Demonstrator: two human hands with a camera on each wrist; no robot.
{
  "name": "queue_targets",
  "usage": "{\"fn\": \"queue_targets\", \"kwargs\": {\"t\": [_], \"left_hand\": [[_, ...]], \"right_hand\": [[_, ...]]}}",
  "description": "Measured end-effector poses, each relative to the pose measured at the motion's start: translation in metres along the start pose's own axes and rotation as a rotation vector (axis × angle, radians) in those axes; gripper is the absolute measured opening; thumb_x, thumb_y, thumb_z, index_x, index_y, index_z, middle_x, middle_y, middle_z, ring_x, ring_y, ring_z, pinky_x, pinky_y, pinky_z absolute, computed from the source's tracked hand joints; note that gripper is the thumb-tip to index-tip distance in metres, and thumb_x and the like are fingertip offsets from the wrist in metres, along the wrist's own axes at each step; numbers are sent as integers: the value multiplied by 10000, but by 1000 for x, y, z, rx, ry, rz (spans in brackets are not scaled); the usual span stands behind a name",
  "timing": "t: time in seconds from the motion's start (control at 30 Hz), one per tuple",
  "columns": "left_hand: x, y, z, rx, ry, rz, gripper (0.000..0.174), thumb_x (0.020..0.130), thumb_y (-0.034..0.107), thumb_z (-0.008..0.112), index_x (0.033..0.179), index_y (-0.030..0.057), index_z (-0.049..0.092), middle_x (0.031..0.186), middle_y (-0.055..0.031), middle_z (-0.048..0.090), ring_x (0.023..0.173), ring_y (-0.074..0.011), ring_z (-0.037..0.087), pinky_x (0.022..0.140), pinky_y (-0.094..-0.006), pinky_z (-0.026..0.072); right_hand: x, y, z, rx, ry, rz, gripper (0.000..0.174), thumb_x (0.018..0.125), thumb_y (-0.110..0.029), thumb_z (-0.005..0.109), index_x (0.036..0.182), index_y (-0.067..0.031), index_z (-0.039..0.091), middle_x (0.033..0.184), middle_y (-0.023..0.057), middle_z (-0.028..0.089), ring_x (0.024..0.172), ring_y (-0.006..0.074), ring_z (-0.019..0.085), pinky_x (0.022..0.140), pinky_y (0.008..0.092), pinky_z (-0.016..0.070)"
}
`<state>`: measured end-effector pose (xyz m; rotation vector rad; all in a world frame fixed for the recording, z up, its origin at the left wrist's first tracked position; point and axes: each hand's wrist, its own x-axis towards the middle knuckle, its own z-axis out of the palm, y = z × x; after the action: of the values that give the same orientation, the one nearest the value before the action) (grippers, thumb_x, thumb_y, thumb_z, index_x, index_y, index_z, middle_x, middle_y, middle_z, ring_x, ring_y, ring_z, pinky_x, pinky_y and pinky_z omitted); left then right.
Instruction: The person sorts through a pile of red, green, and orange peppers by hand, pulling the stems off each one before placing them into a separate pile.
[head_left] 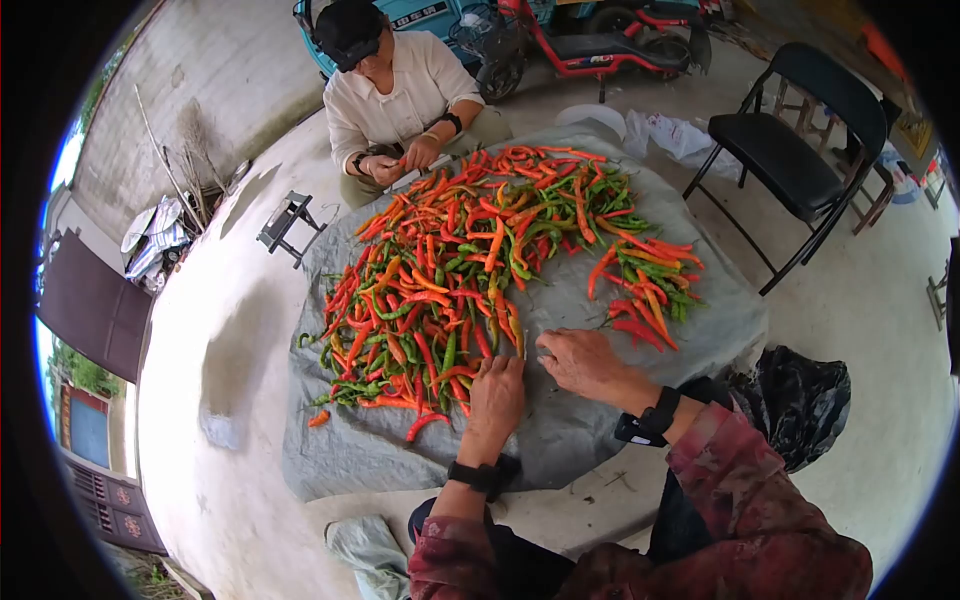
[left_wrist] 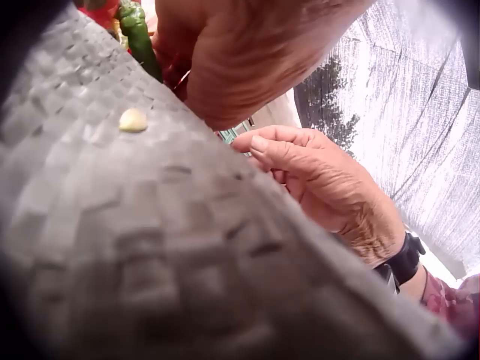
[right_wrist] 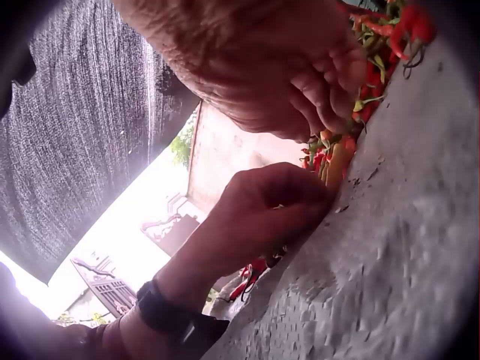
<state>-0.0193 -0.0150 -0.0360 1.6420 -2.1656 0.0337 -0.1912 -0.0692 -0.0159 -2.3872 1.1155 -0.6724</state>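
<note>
Low centre, the left hand [head_left: 495, 395] curls into the near edge of the peppers [head_left: 450, 270], its grip hidden. The right hand [head_left: 580, 362] lies relaxed on the grey sheet [head_left: 570, 440] beside it. Best draw single peppers out by the stem, sparing the farther spread.

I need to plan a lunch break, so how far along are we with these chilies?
Early. Done: only a small red-orange pile sits apart on the tarp. In hand: left hand and right hand are at the near edge of the mixed pile. Left: most peppers, red and green together.
</note>
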Motion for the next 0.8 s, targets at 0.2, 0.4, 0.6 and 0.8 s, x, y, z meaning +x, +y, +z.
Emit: {"fn": "queue_targets", "kwargs": {"t": [0.2,0.4,0.6,0.8], "left_hand": [[-3,1,-10,-219,93,-101,197,710,-44,576,892,26,610,831,-152,610,805,-327,606,708,-409,489],[-10,17,-31,-518,180,-142,206,733,-78,604,914,21,606,837,-102,620,660,-234,631,624,-286,505],[-16,34,-27,-449,177,24,233,721,-77,652,918,40,607,894,-76,633,748,-214,630,630,-290,513],[-35,42,-31,-419,176,-78,309,708,-86,661,976,50,590,1010,-96,606,868,-253,620,655,-314,525]], "right_hand": [[9,-10,10,238,-48,101,232,842,-158,601,1023,-25,545,805,169,651,776,352,638,686,432,495],[11,-13,13,665,-92,298,269,847,-167,627,1040,-15,515,786,125,648,681,257,653,553,371,501],[9,-8,16,1028,-130,496,367,811,-91,636,1112,35,468,753,84,591,594,122,583,442,269,466],[6,7,-7,1232,25,479,426,794,-48,604,1178,71,461,749,68,577,585,124,581,472,250,464]]}}
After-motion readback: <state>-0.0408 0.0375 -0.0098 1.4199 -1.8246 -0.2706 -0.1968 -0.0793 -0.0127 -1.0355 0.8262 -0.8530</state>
